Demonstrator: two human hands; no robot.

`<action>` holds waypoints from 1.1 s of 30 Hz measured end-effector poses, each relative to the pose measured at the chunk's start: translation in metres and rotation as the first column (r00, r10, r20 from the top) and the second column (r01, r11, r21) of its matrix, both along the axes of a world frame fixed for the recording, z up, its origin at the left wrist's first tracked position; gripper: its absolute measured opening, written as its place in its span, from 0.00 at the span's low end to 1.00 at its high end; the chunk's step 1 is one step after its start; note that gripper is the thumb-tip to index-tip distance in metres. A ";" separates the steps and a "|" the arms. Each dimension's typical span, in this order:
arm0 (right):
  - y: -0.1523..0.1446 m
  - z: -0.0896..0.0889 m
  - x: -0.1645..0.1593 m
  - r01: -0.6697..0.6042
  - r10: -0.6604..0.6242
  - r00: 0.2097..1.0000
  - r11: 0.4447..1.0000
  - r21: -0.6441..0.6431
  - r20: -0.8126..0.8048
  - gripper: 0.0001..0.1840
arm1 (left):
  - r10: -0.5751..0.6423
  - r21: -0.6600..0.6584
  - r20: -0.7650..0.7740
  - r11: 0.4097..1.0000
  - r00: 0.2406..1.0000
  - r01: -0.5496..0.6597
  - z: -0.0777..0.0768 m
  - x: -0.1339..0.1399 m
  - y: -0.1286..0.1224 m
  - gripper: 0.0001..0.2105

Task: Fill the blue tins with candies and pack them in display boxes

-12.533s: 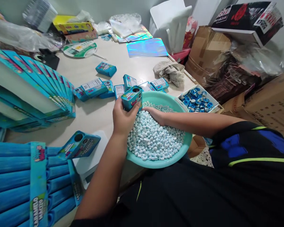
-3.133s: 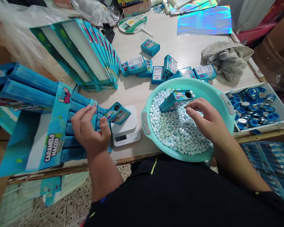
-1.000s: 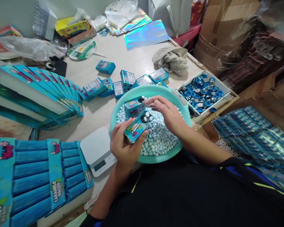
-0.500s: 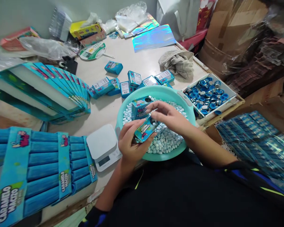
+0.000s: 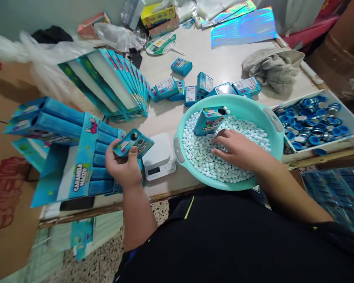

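My left hand (image 5: 125, 167) is closed around a small blue candy box (image 5: 143, 146), tilted, its round hole facing up. It hovers beside the white kitchen scale (image 5: 161, 173), by the display carton (image 5: 82, 177). My right hand (image 5: 234, 147) reaches into the turquoise basin (image 5: 179, 151), its slightly bent fingers apart and touching the white candies (image 5: 212, 167). Whether any candies are under those fingers is hidden. Another candy box (image 5: 208, 124) stands in the candies with its hole open and a few candies on its top edge.
Several candy boxes (image 5: 181, 67) lie behind the basin. A white tray of blue-rimmed caps (image 5: 314, 124) sits at the right, a grey cloth (image 5: 275, 70) behind it. Folded-open display cartons (image 5: 115, 82) stand at the left. Packed blue boxes (image 5: 339, 196) lie low at the right.
My left hand has carried its candy box left, away from the basin to beside the scale. My right hand has left that box and lowered into the candies. The view has swung left.
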State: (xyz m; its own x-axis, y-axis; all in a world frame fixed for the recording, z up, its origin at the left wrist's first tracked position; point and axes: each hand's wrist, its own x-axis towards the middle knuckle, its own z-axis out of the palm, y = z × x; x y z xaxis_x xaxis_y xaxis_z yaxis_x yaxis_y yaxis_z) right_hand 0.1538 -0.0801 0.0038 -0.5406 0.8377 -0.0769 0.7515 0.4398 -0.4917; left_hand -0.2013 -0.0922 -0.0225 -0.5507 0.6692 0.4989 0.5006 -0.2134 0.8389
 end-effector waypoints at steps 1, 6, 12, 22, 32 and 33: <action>0.000 -0.001 0.001 -0.012 0.012 1.000 1.000 0.009 0.008 0.17 | -0.003 -0.040 -0.003 0.999 1.000 0.003 -0.011 -0.006 0.000 0.32; 0.000 -0.008 0.003 -0.059 0.056 0.998 0.996 0.073 0.042 0.18 | -0.032 -0.209 -0.056 0.978 0.998 0.020 -0.046 -0.016 -0.008 0.33; 0.001 -0.009 0.002 -0.084 0.078 0.994 0.993 0.084 0.077 0.18 | -0.070 -0.099 -0.271 0.994 0.960 0.044 -0.025 -0.011 -0.032 0.36; 0.003 -0.004 0.004 -0.100 0.100 0.995 0.995 0.009 0.007 0.11 | 0.283 0.322 -0.655 0.943 0.701 -0.080 0.026 -0.020 -0.042 0.19; 0.000 -0.005 0.005 -0.080 0.079 0.996 0.996 -0.039 -0.048 0.07 | 0.414 0.387 -0.654 0.902 0.633 -0.189 0.028 -0.033 -0.042 0.17; 0.000 -0.005 0.005 -0.084 0.082 0.995 0.996 -0.040 -0.052 0.07 | 0.425 0.391 -0.646 0.898 0.634 -0.203 0.029 -0.034 -0.042 0.17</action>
